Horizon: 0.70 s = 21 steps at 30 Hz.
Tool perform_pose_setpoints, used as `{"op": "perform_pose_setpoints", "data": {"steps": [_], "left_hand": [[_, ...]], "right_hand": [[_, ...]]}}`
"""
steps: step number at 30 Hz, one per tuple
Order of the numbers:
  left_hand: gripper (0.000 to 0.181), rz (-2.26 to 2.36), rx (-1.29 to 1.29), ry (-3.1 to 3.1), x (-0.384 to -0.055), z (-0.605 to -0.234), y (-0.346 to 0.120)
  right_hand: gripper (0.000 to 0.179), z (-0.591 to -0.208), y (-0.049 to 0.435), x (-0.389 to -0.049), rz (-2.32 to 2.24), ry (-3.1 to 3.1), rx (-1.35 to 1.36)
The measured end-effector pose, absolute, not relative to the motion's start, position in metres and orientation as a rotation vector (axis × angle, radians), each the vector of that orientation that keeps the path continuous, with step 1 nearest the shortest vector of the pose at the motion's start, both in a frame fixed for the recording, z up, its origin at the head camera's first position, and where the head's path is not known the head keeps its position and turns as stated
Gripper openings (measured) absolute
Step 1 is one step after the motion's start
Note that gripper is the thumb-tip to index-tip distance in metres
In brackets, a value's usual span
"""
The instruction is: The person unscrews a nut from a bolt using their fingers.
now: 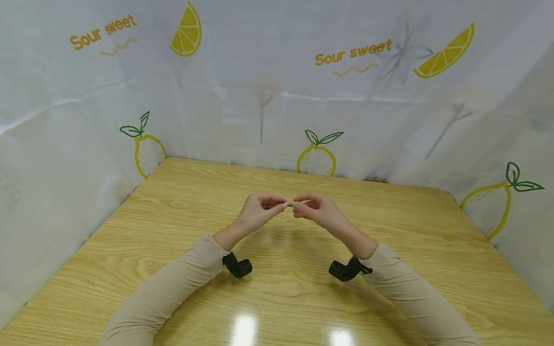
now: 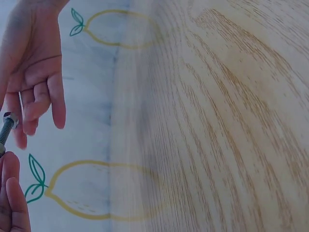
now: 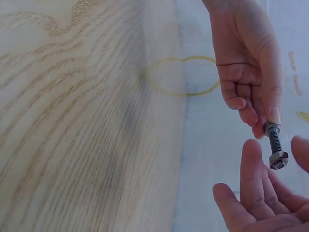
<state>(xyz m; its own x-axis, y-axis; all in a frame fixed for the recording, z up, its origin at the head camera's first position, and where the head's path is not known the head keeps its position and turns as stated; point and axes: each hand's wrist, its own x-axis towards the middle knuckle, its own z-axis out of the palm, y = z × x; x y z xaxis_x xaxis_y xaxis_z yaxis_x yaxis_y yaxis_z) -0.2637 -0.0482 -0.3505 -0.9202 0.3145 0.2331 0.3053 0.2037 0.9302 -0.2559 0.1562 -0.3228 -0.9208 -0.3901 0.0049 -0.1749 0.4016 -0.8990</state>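
Above the middle of the table, my left hand [image 1: 255, 211] pinches a metal bolt [image 3: 275, 140] at its head end between thumb and fingers. A hex nut [image 3: 278, 160] sits threaded at the bolt's far end, with the bolt tip showing through it. My right hand [image 1: 322, 212] is held up facing the left one, right by the nut. In the right wrist view its thumb and fingers [image 3: 251, 164] are spread around the nut with gaps on both sides. The left wrist view shows the bolt's threaded shank [image 2: 6, 130] at its left edge.
The wood-grain table [image 1: 277, 298] spreads under both forearms. A white cloth [image 1: 242, 105] printed with lemons stands behind it and along the sides. Black wrist mounts [image 1: 237, 265] hang below each sleeve.
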Motion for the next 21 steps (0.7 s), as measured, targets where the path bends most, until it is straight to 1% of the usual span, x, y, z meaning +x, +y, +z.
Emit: {"op": "perform_pose_setpoints", "data": {"steps": [3,8,17,19,21], "left_hand": [[0.026,1.869,0.628,2.441,-0.264,-0.3509,-0.0485],[0.025,1.876,0.626,2.426,-0.2633,-0.3496,-0.0486],[0.026,1.874,0.611,2.425,-0.2646,-0.3497,-0.0472],[0.027,1.879,0.608,2.425,-0.2648,-0.3502,-0.0471],[0.027,1.883,0.612,2.422,-0.2649,-0.3508,-0.0473]], "right_hand": [[0.041,-0.3219,0.1562,-0.2553,-1.531,2.437,-0.506],[0.028,-0.3223,0.1555,-0.2545,-1.525,2.515,-0.505],[0.044,-0.3212,0.1578,-0.255,-1.523,2.433,-0.482],[0.043,-0.3215,0.1578,-0.2553,-1.541,2.406,-0.479],[0.038,-0.3217,0.1573,-0.2553,-1.552,2.414,-0.481]]}}
